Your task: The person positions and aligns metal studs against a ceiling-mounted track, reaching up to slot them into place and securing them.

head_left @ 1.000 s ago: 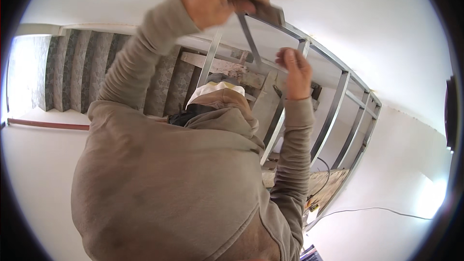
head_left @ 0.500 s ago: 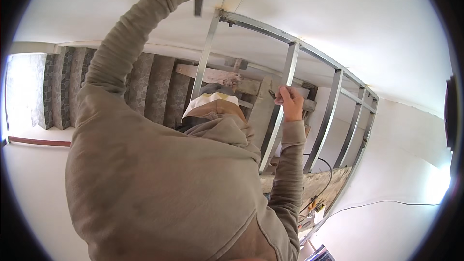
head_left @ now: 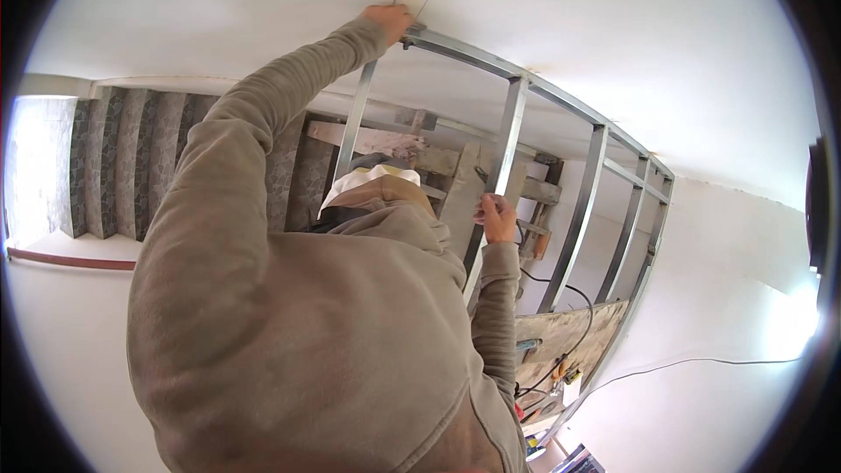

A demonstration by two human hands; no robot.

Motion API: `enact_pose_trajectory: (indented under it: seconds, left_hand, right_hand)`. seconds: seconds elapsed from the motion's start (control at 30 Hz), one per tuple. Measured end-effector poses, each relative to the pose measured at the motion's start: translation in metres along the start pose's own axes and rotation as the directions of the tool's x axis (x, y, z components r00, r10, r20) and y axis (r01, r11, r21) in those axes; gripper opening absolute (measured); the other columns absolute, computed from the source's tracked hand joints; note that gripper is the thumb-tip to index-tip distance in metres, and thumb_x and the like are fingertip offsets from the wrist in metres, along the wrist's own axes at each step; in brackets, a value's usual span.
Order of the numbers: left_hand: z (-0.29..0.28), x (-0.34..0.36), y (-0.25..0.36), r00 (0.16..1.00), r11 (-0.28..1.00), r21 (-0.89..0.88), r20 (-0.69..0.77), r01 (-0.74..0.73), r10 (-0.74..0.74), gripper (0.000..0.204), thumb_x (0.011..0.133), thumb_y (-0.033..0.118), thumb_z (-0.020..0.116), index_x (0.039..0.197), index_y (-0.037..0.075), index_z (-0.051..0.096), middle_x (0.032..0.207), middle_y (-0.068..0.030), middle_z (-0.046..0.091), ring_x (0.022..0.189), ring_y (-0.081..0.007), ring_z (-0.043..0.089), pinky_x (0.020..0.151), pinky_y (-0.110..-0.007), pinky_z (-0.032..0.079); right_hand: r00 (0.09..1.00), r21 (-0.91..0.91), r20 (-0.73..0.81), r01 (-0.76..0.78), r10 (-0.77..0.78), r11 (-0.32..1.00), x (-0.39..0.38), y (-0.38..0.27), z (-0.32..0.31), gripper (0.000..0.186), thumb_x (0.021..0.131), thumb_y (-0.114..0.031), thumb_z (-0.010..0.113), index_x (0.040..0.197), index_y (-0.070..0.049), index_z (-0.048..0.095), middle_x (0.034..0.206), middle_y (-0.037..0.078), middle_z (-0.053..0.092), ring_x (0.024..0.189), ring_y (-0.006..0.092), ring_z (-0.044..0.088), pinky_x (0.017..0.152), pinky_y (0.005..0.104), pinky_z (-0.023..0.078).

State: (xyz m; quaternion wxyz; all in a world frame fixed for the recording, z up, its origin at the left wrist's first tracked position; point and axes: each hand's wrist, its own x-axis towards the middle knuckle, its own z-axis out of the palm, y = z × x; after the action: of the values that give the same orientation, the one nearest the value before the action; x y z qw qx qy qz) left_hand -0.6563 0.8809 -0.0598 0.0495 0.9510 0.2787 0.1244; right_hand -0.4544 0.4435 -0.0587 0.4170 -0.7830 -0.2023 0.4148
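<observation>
My left hand [head_left: 388, 21] is closed at the far-left corner of a grey metal stud frame [head_left: 469, 54]. A short end of a grey angled metal piece [head_left: 415, 28] seems to show beside its fingers; the rest is hidden. With fingers pinched, my right hand [head_left: 498, 217] is beside an upright metal stud [head_left: 510, 136]. A small dark tip [head_left: 481, 173] shows just above that hand, but I cannot tell what it belongs to. My own torso, in a brown hoodie [head_left: 307, 342], fills the lower middle.
Several more studs, such as one [head_left: 574, 219], stand to the right. Behind them are wooden boards [head_left: 460, 197] and a dark cable [head_left: 583, 293]. Stone-patterned grey panels [head_left: 105, 162] line the left. A lamp [head_left: 793, 328] glows at right, with a thin wire leading to it.
My left hand has come down onto the frame's corner, bringing the dark angled metal piece with it. My right hand has moved lower and slightly left along the stud.
</observation>
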Motion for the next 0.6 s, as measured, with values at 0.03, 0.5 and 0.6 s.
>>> enact_pose_trajectory:
  seconds: [0.03,0.5,0.6]
  left_hand:
    - [0.011,-0.003,-0.007,1.0,1.0,0.0,-0.012,0.027,-0.027,0.022,0.083,0.006,0.06,0.104,0.012,0.064,0.104,-0.0042,0.061,0.097,-0.0262,0.065,0.08,-0.036,0.055]
    - [0.033,-0.023,0.016,0.827,0.938,-0.204,-0.444,0.28,-0.344,0.017,0.08,0.009,0.067,0.091,0.02,0.074,0.104,-0.002,0.055,0.102,-0.0234,0.055,0.089,-0.035,0.05]
    - [0.046,-0.025,0.004,0.77,0.859,-0.433,-0.436,0.274,-0.465,0.02,0.08,0.007,0.07,0.096,0.018,0.074,0.106,-0.0053,0.055,0.101,-0.0271,0.056,0.088,-0.036,0.051]
  right_hand:
    - [1.0,0.001,-0.005,0.002,-0.002,1.0,-0.003,0.004,-0.002,0.028,0.093,-0.024,0.062,0.104,0.003,0.064,0.078,0.009,0.066,0.06,0.0143,0.062,0.054,0.0268,0.053]
    - [0.987,0.078,-0.156,-0.018,0.03,0.997,-0.012,0.024,0.004,0.026,0.093,-0.02,0.06,0.1,0.004,0.064,0.075,0.011,0.066,0.058,0.0142,0.062,0.052,0.0256,0.049]
    - [0.983,0.047,-0.179,-0.018,0.026,0.999,-0.012,0.024,0.006,0.026,0.093,-0.02,0.061,0.099,0.005,0.065,0.075,0.011,0.066,0.057,0.0142,0.061,0.051,0.0261,0.049]
